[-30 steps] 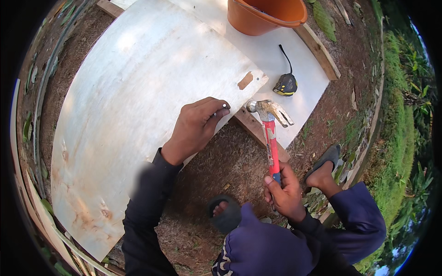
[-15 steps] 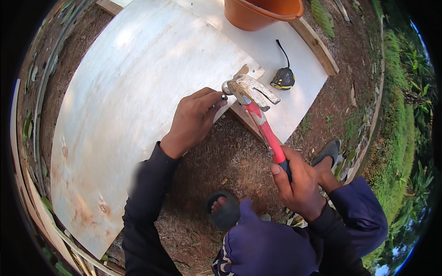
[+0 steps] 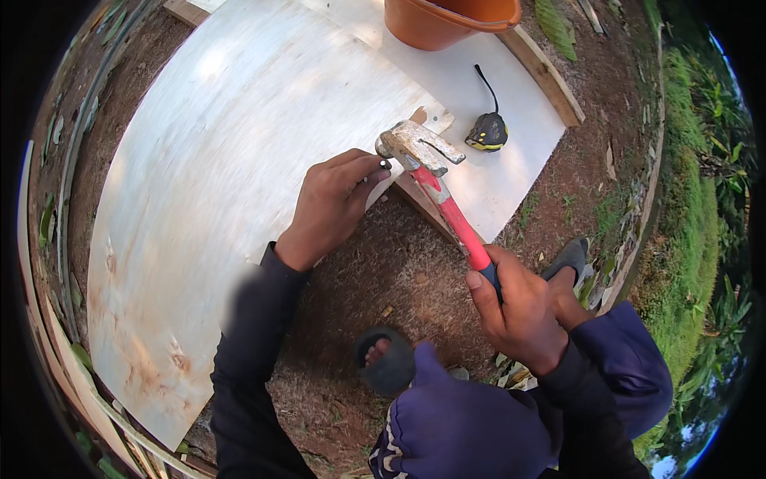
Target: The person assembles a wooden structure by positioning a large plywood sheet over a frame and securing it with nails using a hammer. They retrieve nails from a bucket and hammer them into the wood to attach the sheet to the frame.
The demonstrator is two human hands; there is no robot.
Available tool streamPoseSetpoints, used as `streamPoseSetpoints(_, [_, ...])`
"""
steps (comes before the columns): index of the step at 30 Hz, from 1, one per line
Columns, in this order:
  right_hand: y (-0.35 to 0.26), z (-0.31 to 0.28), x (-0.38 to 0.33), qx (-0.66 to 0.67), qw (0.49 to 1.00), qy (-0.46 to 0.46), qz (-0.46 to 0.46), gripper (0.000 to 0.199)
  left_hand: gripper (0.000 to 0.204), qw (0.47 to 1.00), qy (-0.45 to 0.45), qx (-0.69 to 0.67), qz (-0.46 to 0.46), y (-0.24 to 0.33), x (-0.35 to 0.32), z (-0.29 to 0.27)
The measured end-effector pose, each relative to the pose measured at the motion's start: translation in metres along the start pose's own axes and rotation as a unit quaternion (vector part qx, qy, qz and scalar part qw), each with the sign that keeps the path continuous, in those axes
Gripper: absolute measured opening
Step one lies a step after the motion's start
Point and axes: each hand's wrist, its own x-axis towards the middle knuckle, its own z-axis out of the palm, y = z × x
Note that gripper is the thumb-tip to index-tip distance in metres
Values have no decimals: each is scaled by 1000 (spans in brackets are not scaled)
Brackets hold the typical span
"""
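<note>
My left hand (image 3: 331, 199) is closed in a pinch near the front edge of a pale plywood sheet (image 3: 215, 176). Between its thumb and forefinger shows the shiny head of a nail (image 3: 385, 164); the rest of the nail is mostly hidden by the fingers. A claw hammer (image 3: 456, 222) with a red and dark handle is gripped low by my right hand (image 3: 520, 315). Its worn, pale-splotched head is just above and beside the nail, striking face toward my left fingertips. From this view I cannot tell whether hammer and nail touch.
A black and yellow tape measure (image 3: 487, 132) lies on a second white panel (image 3: 511, 180), beyond the hammer. Farther back stands an orange bucket (image 3: 451, 24). A wooden batten (image 3: 546, 76) runs along that panel's edge. My sandalled foot (image 3: 384, 361) is on the brown soil below.
The hammer head has shifted slightly left, closer to my left fingertips. My left hand keeps its pinch on the nail. The whole view has moved a little.
</note>
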Motion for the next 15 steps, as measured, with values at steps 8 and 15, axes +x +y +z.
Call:
streamPoseSetpoints(8, [4,-1,2,-29,999,-16,-12,32,11,1000,5,-5,-1,-3,-1,2])
streamPoseSetpoints(15, [-12,-13,-1,-37,999,22,-27,31,13,1000,0,19,16,-3,-3,1])
